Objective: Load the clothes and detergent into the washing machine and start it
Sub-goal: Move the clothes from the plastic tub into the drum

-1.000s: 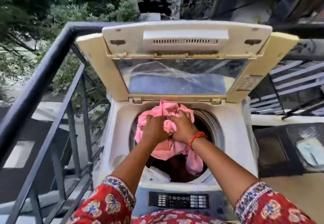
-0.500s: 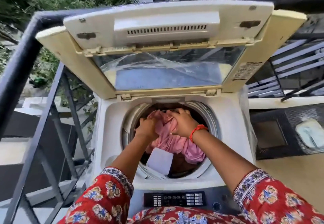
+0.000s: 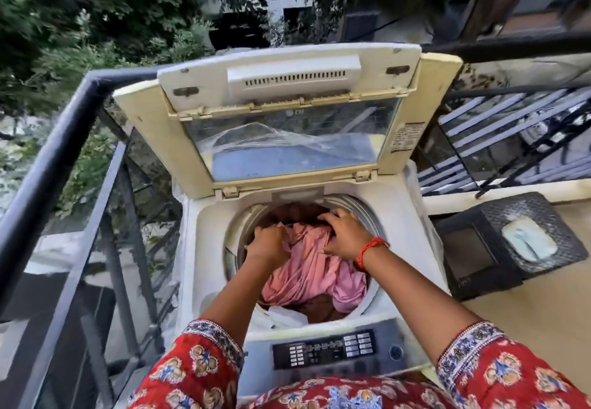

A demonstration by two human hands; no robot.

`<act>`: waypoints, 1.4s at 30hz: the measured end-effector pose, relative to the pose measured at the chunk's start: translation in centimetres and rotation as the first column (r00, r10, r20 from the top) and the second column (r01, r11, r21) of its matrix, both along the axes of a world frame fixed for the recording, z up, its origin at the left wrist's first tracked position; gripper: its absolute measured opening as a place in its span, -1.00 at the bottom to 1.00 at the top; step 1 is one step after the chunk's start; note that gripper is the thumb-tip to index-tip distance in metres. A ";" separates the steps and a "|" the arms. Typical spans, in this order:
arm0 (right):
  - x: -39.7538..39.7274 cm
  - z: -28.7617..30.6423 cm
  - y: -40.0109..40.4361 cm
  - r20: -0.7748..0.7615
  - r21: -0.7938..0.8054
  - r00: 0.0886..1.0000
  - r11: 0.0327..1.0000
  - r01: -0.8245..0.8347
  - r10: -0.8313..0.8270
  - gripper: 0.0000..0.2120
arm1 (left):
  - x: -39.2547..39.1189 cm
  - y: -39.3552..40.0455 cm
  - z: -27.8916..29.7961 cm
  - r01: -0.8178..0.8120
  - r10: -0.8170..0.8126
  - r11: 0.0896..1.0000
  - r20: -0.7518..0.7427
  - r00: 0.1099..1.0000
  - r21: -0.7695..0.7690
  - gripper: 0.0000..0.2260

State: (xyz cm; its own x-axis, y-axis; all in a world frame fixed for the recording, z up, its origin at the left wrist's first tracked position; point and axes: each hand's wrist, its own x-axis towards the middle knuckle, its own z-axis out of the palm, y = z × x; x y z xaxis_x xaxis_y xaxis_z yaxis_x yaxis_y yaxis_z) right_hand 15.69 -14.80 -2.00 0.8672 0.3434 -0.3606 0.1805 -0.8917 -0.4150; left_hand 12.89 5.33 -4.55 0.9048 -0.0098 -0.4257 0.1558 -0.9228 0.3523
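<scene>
A white top-loading washing machine [image 3: 412,248] stands before me with its yellowed lid [image 3: 153,139] raised. A pink garment [image 3: 307,277] lies bunched in the round drum opening, over darker clothes. My left hand [image 3: 267,245] grips the pink cloth at the drum's left side. My right hand [image 3: 343,234], with a red thread at the wrist, presses its fingers into the cloth near the drum's far rim. A white item [image 3: 281,316] shows at the near edge of the drum. The control panel [image 3: 326,349] sits at the machine's near edge.
A dark metal railing [image 3: 60,143] runs close along the machine's left side, with trees beyond. To the right a black perforated crate [image 3: 499,236] stands on the floor with a pale blue-white object [image 3: 529,239] on top. More railing bars stand behind the crate.
The pink garment went from above the drum opening down into it, with both hands following it lower. My head moved nearer, then drew back a little.
</scene>
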 end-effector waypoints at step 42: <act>-35.0 -10.4 -45.5 -0.131 -0.033 0.662 0.671 0.741 -0.738 -0.24 | -18.4 -50.8 -6.5 0.770 -0.769 0.637 -0.046 0.637 0.015 -0.35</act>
State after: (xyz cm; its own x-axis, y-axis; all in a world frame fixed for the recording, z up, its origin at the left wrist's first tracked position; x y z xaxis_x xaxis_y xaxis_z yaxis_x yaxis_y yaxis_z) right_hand -19.34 -60.28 -12.37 0.7883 -0.3821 -0.4823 -0.5876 -0.7000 -0.4057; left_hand -5.52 -45.50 -11.07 0.5617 -0.6829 -0.4671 -0.6055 -0.7240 0.3304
